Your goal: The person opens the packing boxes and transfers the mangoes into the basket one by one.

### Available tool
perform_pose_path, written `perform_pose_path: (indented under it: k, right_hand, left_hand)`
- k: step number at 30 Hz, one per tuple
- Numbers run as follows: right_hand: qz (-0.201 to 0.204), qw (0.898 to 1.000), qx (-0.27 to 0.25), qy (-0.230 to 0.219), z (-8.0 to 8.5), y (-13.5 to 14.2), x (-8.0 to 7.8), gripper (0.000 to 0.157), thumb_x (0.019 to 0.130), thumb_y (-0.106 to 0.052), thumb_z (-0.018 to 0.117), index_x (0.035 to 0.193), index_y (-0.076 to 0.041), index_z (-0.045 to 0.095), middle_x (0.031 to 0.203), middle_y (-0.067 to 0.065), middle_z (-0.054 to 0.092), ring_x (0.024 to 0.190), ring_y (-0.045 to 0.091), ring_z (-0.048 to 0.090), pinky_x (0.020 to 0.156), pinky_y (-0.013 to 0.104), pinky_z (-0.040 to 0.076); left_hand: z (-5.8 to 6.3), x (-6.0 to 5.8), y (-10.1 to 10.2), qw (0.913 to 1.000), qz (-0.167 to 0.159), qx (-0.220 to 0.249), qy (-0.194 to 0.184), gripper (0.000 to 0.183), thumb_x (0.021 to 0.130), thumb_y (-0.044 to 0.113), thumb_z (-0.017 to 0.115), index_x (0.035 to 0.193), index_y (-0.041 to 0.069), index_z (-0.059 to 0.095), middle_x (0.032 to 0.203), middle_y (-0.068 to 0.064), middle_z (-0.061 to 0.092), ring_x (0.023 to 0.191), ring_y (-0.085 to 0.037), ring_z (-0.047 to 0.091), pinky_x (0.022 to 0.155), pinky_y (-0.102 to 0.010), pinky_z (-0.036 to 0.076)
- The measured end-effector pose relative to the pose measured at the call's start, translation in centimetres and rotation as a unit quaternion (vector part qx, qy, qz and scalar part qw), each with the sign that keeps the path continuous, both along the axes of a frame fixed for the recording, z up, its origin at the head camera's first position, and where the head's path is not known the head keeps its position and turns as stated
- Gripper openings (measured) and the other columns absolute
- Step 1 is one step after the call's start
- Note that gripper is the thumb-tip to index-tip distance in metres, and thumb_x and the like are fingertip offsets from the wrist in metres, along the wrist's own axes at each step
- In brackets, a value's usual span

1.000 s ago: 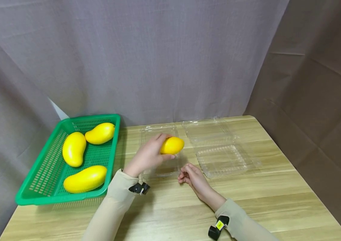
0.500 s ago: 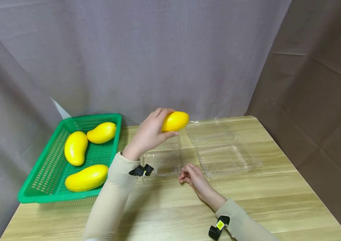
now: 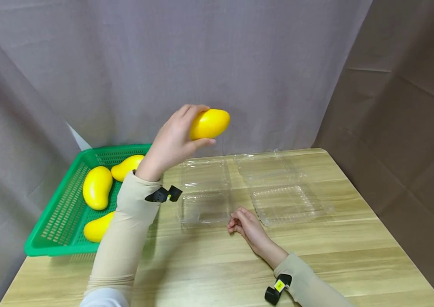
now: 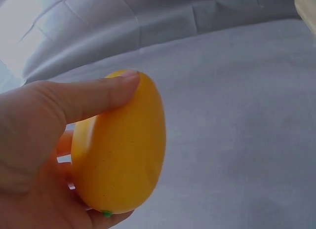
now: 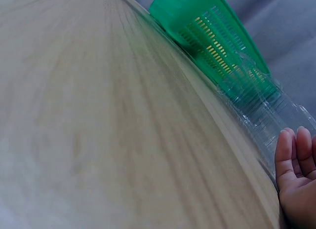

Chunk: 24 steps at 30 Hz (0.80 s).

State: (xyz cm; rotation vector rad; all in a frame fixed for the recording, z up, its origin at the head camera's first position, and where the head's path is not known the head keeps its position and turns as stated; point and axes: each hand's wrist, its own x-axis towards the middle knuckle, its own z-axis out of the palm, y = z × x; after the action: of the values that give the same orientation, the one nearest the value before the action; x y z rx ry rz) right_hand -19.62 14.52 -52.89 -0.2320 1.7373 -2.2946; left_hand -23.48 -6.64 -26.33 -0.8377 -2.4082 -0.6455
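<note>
My left hand (image 3: 174,140) grips a yellow mango (image 3: 211,124), raised well above the table in front of the curtain. In the left wrist view the thumb lies across the mango (image 4: 121,145), the other fingers pass behind it, and a small green stem tip shows at its lower end. My right hand (image 3: 250,230) rests on the table with loosely curled fingers and holds nothing. Just beyond it are two clear plastic clamshell boxes, both lying open: the left box (image 3: 206,209) and the right box (image 3: 285,204). The right wrist view shows the right hand (image 5: 298,174) beside the clear plastic.
On the left stands a green plastic basket (image 3: 53,251) with three more mangoes, two of them partly covered by my left arm. A grey curtain (image 3: 270,72) hangs along the table's back edge, and a brown cloth (image 3: 412,128) hangs on the right.
My left hand has risen from over the left box with the mango, going up and, lately, a little to the left. The right hand stays where it was.
</note>
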Motion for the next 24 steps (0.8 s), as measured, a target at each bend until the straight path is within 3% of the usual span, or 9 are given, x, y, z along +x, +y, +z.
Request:
perform_pose_path:
  k: [4, 13, 19, 24]
  right_hand:
    - [-0.002, 1.000, 0.000, 0.003, 0.0, -0.2, -0.2, 0.012, 0.092, -0.009, 0.044, 0.087, 0.002, 0.048, 0.079, 0.013, 0.053, 0.073, 0.021, 0.056, 0.068, 0.031, 0.051]
    - [0.007, 1.000, 0.011, -0.002, -0.3, -0.6, -0.4, 0.010, 0.091, -0.008, 0.044, 0.086, 0.000, 0.047, 0.079, 0.013, 0.053, 0.073, 0.021, 0.055, 0.069, 0.031, 0.051]
    - [0.016, 1.000, 0.014, 0.002, -0.1, -0.3, -0.3, 0.013, 0.093, -0.010, 0.044, 0.086, 0.001, 0.047, 0.079, 0.013, 0.052, 0.073, 0.022, 0.055, 0.069, 0.032, 0.051]
    - [0.021, 1.000, 0.013, 0.005, 0.0, 0.0, -0.3, 0.013, 0.094, -0.009, 0.044, 0.087, 0.002, 0.047, 0.080, 0.014, 0.051, 0.075, 0.022, 0.055, 0.070, 0.033, 0.051]
  left_hand:
    - [0.1, -0.5, -1.6, 0.9996, 0.029, -0.004, 0.007, 0.066, 0.076, 0.035, 0.076, 0.131, 0.012, 0.047, 0.126, -0.005, 0.050, 0.111, -0.021, 0.047, 0.089, -0.038, 0.040]
    - [-1.8, -1.5, -7.8, 0.9936, 0.107, -0.010, -0.035, 0.066, 0.077, 0.031, 0.076, 0.132, 0.008, 0.047, 0.126, -0.011, 0.049, 0.108, -0.028, 0.047, 0.086, -0.045, 0.040]
    - [-2.0, -0.8, -12.3, 0.9857, 0.149, -0.040, -0.068, 0.067, 0.082, 0.035, 0.071, 0.135, 0.005, 0.042, 0.129, -0.016, 0.046, 0.105, -0.033, 0.046, 0.084, -0.050, 0.041]
    - [-1.8, 0.1, -15.5, 0.9813, 0.161, -0.050, -0.094, 0.067, 0.084, 0.035, 0.069, 0.135, 0.004, 0.041, 0.128, -0.019, 0.045, 0.104, -0.035, 0.045, 0.084, -0.051, 0.039]
